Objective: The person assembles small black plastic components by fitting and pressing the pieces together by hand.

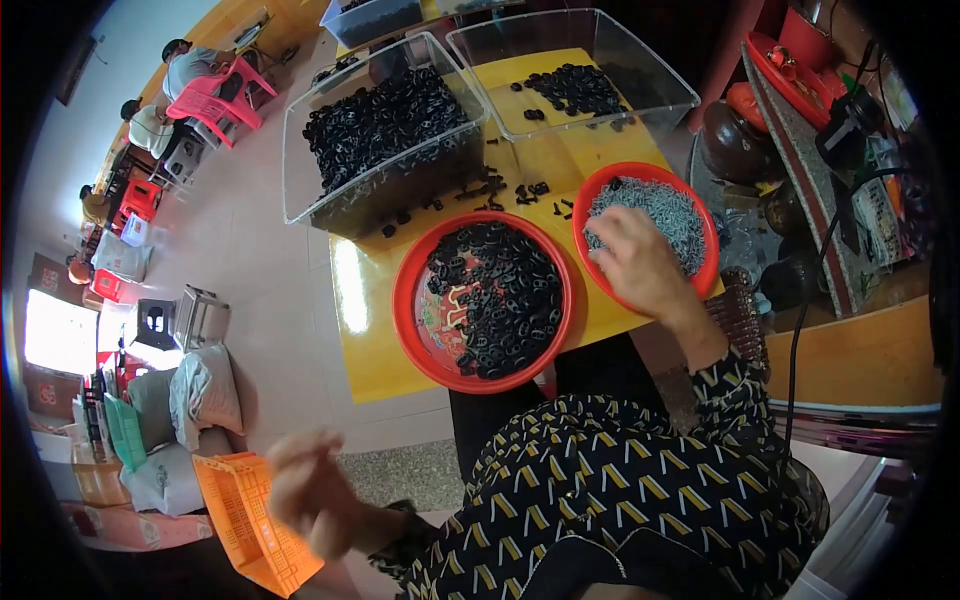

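Observation:
My right hand (640,262) is over a red bowl (712,262) heaped with small grey screws (668,218). Its fingers are curled together at the screws, and whatever they pinch is hidden. Low on the left, my left hand (312,492) is raised beside an orange plastic basket (235,510); motion smears its fingers. Between the hands, a round red tray (405,325) with a printed bottom holds many small black plastic parts (510,295), mostly piled toward its right side.
On the yellow table (370,370), a clear bin (300,190) full of black parts stands at the back left. Another clear bin (680,95), holding fewer, is beside it. Loose black pieces (490,185) lie between. Shelving and a cable (815,290) border the right. People sit farther off, near a pink chair (225,95).

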The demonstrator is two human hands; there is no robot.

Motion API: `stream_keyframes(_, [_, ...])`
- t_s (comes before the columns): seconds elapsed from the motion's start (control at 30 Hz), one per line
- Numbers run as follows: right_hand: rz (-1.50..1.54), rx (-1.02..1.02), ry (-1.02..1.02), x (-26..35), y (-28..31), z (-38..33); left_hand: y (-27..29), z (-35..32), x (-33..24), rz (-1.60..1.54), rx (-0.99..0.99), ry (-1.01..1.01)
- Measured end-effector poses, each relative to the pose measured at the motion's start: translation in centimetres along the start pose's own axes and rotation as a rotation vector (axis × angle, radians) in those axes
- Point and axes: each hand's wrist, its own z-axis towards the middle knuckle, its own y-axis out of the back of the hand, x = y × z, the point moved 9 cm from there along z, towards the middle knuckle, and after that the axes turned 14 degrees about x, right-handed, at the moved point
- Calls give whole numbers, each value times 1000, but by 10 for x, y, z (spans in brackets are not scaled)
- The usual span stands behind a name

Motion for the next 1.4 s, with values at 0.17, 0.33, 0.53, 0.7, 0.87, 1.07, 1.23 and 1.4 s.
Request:
stream_keyframes(0.17, [-391,22,-153,-63,-9,-8,-28,-55,128,-280,-225,651])
stream_keyframes(0.33, [-398,3,-106,-76,-21,-3,-39,-80,169,-161,-220,822])
stream_keyframes(0.53, [-341,-187,-177,-84,8,0,-57,-66,183,21,-120,742])
stream_keyframes(0.7, [-292,-272,-159,-65,25,16,-70,-54,181,124,-29,662])
stream_keyframes(0.87, [188,-150,37,20,-22,69,-68,-64,188,71,-81,644])
stream_keyframes(1.07, [-113,82,506,117,-138,98,-65,-70,191,101,-138,593])
stream_keyframes(1.23, [-152,268,343,106,-177,106,-64,-73,189,138,-133,546])
stream_keyframes(1.4, [-284,228,278,88,-175,117,-63,-77,191,132,-139,545])
